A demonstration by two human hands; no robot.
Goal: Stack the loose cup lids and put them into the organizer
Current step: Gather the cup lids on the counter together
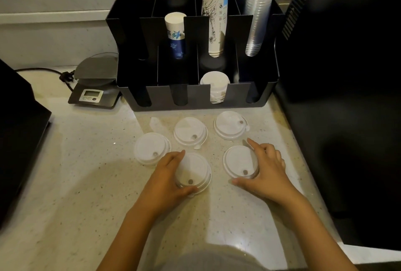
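Gathering step: both hands grasp loose lids on the speckled stone countertop (86, 183).
The left hand (167, 175) clasps one round white plastic cup lid (195, 173); the right hand (269, 166) clasps another lid (238, 161) nearer the counter's right edge. Three lids (189, 132) lie before the black compartmented organizer (195, 97). Judged next: nest them.

On the worktop (76, 183), the organizer (195, 97) stands in the upper middle of the frame, with a scale (95, 84) just beside it on the left. Cup stacks (214, 23) stand in its rear compartments, and a lid stack (214, 88) sits in a front one. Five loose lids (189, 133) lie below the organizer: two in the upper row, three lower. The left hand (167, 177) touches the lower middle lid (194, 173); the right hand (267, 168) touches the lower right lid (238, 162).
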